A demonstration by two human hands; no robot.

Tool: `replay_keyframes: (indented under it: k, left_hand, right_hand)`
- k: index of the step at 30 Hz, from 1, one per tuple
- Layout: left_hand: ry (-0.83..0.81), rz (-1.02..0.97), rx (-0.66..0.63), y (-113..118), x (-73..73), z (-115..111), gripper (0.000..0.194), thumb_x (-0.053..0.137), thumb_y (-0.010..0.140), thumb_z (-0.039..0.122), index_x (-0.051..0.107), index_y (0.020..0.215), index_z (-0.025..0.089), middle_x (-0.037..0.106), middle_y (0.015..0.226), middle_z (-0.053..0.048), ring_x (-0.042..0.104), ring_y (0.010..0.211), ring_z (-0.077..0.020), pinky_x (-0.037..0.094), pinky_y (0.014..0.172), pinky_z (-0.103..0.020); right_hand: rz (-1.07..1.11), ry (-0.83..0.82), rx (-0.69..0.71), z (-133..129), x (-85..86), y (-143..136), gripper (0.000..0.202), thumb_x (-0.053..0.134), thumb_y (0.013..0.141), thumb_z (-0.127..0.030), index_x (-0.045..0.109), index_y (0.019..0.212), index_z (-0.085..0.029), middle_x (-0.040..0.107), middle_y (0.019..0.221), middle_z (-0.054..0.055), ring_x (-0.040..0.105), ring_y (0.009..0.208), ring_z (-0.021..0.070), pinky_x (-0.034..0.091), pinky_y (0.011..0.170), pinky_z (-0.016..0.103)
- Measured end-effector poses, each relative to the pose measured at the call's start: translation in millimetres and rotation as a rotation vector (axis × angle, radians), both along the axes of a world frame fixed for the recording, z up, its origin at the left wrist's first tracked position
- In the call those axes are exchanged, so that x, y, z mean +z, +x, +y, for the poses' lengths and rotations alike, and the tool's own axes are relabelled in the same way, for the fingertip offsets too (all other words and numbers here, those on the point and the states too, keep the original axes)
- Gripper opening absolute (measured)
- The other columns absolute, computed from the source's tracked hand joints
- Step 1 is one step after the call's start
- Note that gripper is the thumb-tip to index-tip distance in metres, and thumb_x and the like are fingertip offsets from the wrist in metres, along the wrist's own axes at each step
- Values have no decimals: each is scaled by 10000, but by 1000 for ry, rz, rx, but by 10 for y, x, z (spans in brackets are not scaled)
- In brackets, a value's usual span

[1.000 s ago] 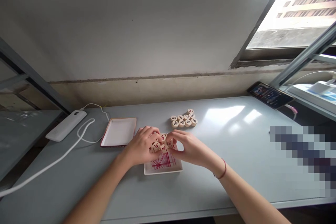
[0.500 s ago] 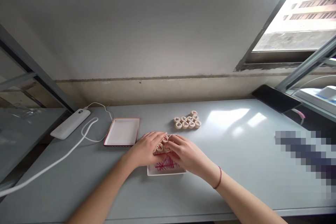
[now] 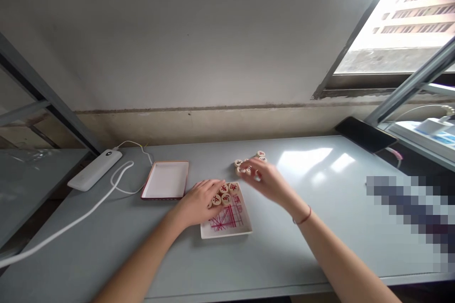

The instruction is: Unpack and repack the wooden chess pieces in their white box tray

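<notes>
My left hand (image 3: 199,202) lies over the left side of a shallow white box (image 3: 227,234), its fingers behind and its thumb in front of several round wooden xiangqi pieces (image 3: 226,198). These pieces sit together in the back of the box, and a folded sheet with red lines (image 3: 227,218) shows in the front part. My right hand (image 3: 265,177) is above a group of xiangqi pieces (image 3: 238,163) on the table, fingers apart and slightly blurred. It hides part of that group. Nothing shows between its fingers.
A white box lid (image 3: 165,180) with a red rim lies at left. Beyond it are a white power bank (image 3: 95,169) and a white cable (image 3: 78,220). A black phone-like slab (image 3: 366,135) rests at the right back, near a white power strip (image 3: 426,135).
My right hand has left the pieces in the box and moved back and right to the group on the table. My left hand has stayed at the box.
</notes>
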State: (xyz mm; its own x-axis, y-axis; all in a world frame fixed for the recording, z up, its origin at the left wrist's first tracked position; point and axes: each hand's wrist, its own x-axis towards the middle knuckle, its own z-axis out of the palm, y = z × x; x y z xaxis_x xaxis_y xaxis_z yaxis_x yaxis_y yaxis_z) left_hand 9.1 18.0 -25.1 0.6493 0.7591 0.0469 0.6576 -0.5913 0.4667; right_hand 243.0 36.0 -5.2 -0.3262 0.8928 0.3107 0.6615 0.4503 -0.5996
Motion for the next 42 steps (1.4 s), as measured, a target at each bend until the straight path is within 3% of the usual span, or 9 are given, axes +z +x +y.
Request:
replay_keyframes:
  k: [5,11,17,23,26,28,30,34,42]
  left_hand:
    - [1,23,12,8,4,-11,528,541,885,378,422,1358,176,501,1358,-123,475,1238,-261,394,1043,-423]
    - [32,-3,7,-9,-63,-5,531,551,871,339,417,1364,193,510,1345,-118,484,1232,-263,402,1035,-430]
    - [48,-17,12,-4,-65,-20,532,552,869,384,447,1343,167,534,1316,-123,501,1211,-263,407,1032,-416]
    - [42,1,12,-19,-83,-14,633,595,834,364,379,1395,168,519,1329,-132,494,1214,-275,410,1023,-424]
    - [58,-15,26,-29,-93,-7,797,686,764,423,321,1427,174,477,1365,-146,457,1249,-299,366,1056,-467]
    - [116,-66,57,-22,-92,-6,831,688,758,490,315,1428,171,466,1368,-156,427,1276,-309,290,1099,-517]
    - [170,-134,96,0,-82,-11,799,644,790,528,309,1430,185,474,1357,-150,431,1276,-303,272,1107,-533]
    - [241,-274,122,76,-30,-27,657,541,870,512,310,1428,254,497,1321,-108,500,1220,-254,443,1009,-423]
    - [284,-367,77,212,132,-23,348,488,943,320,502,1290,289,578,1138,-42,633,977,-183,544,835,-307]
  right_hand:
    - [-306,-118,-411,598,94,270,291,510,858,-337,626,1062,-166,660,1014,98,620,875,210,458,728,290]
    - [-594,-382,-408,977,21,292,399,548,805,-386,643,1111,-148,685,1016,138,632,921,259,436,683,283]
    - [-637,-392,-425,1104,-107,237,343,633,721,-274,696,1032,-142,698,960,158,651,895,286,452,688,307]
    - [-587,-320,-432,1119,-5,207,306,608,701,-168,693,992,-130,704,949,146,655,901,275,471,712,301]
    - [-395,-170,-423,921,79,117,375,533,806,-260,602,1165,-180,672,1096,104,639,971,221,480,783,282]
    - [-14,-99,-334,686,105,17,397,581,797,-344,585,1160,-184,661,1118,102,660,897,198,513,735,279]
    - [276,-217,-154,407,100,-90,419,635,761,-428,589,1100,-185,664,1084,111,676,803,194,542,649,297]
    - [532,-444,103,-42,31,-232,444,704,730,-438,567,1084,-206,664,1043,99,676,801,182,571,706,336]
    - [810,-568,186,-144,-43,-234,411,755,703,-401,572,1015,-204,681,949,61,667,834,174,582,742,343]
